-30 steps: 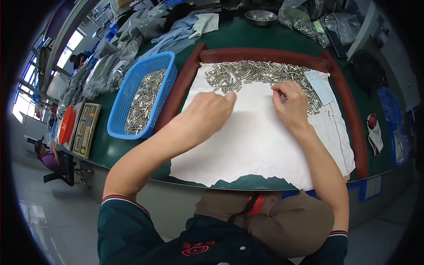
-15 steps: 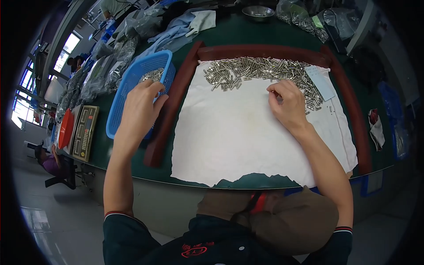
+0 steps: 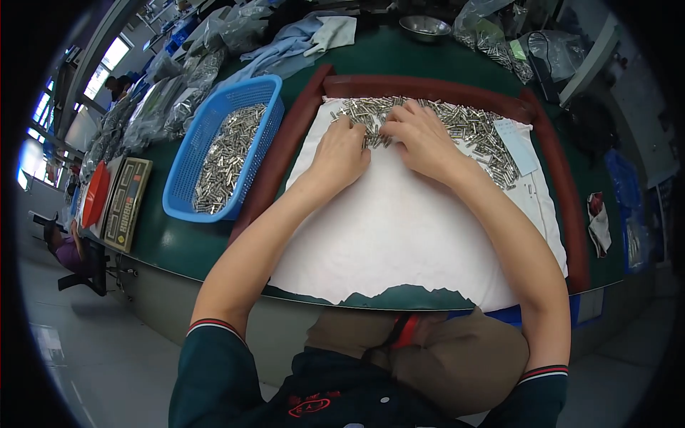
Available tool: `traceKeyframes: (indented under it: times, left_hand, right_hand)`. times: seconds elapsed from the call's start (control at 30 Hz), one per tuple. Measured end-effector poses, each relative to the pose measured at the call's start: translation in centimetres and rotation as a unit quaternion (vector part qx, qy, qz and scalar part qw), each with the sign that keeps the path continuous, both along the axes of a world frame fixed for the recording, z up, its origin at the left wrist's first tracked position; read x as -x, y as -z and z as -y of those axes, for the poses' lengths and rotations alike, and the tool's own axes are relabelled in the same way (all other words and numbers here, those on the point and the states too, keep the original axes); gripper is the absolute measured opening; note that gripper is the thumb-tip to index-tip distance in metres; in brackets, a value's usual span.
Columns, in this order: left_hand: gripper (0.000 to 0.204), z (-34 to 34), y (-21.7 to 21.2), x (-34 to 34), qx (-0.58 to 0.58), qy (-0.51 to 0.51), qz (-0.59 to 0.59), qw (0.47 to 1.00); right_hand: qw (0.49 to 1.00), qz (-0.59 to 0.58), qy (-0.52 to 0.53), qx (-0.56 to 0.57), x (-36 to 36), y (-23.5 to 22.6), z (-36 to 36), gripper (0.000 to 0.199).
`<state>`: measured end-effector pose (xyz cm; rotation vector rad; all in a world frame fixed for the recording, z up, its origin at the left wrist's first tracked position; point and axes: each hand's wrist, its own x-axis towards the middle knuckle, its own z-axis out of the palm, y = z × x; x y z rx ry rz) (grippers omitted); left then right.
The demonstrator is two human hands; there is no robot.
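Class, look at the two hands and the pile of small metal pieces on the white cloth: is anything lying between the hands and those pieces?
Nothing visible does. The left hand and right hand already rest on the metal pieces on the white cloth.

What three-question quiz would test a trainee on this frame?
1. True or false: both hands rest on the pile of small metal parts on the white cloth.
2. Which holds more metal parts, at the person's left? A) blue basket B) steel bowl C) red tray
3. Fill in: the left hand and right hand lie ____ the dark red frame.

Key: 1 true; 2 A; 3 inside.
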<state>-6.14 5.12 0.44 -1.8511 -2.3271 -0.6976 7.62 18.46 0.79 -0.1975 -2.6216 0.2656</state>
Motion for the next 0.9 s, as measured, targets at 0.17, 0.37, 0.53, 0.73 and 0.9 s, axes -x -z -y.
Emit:
traceKeyframes:
  times: [0.17,0.37,0.53,0.73,0.9]
  left_hand:
    - [0.032,-0.8,0.6,-0.1,0.021,-0.008,0.059,0.998]
    - [0.031,-1.1,1.0,-0.4,-0.019,0.033,0.118,0.992]
    - [0.025,-0.5,0.9,-1.1,-0.043,0.147,0.135,0.979]
    - [0.023,0.6,0.6,-3.3,-0.023,0.225,0.203,0.953]
    - [0.024,1.3,-0.1,-4.1,0.0,0.246,0.198,0.949]
  right_hand:
    - [0.99,0.143,0.001,0.005,1.9,-1.3,-1.7,0.024]
    - [0.989,0.15,0.006,-0.003,1.2,-1.3,-1.5,0.016]
    - [0.993,0.117,0.016,0.019,-1.8,-1.2,0.4,0.013]
    - [0.993,0.108,0.023,0.043,-6.3,-1.6,2.5,0.011]
    - [0.994,0.08,0.02,0.065,-8.8,-1.4,3.5,0.008]
